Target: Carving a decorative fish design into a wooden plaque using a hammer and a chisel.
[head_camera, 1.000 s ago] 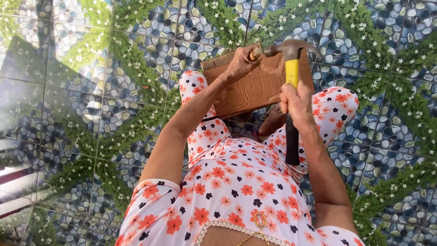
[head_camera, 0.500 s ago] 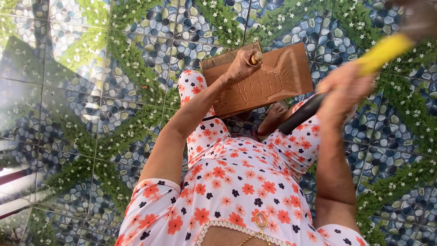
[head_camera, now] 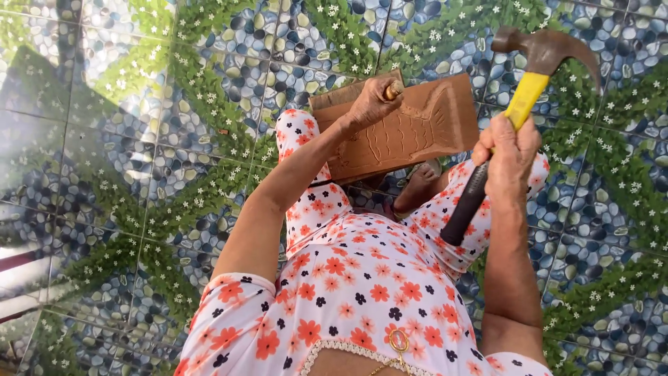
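A flat rectangular wooden board (head_camera: 410,129) is propped on the lap and knees of a seated person, seen from above. A fish outline with curved scale lines is carved in shallow relief into its reddish-brown face. The left hand (head_camera: 369,104) is closed in a fist around a small chisel (head_camera: 394,89), of which only the pale rounded wooden butt is seen above the fingers; the tip is hidden against the board's upper left part. The right hand (head_camera: 509,154) is wrapped tightly around the shaft of a claw hammer (head_camera: 518,111), raised to the right of the board and clear of it. The hammer's head is dark, rusty metal with a curved claw, its neck is bright yellow, and its grip is black and rubbery. A bare foot (head_camera: 421,186) is seen just below the board. A white dress (head_camera: 362,278) printed with orange and dark flowers is worn. The floor (head_camera: 125,139) is glossy tile patterned with blue-grey pebbles, green foliage and tiny white blossoms.
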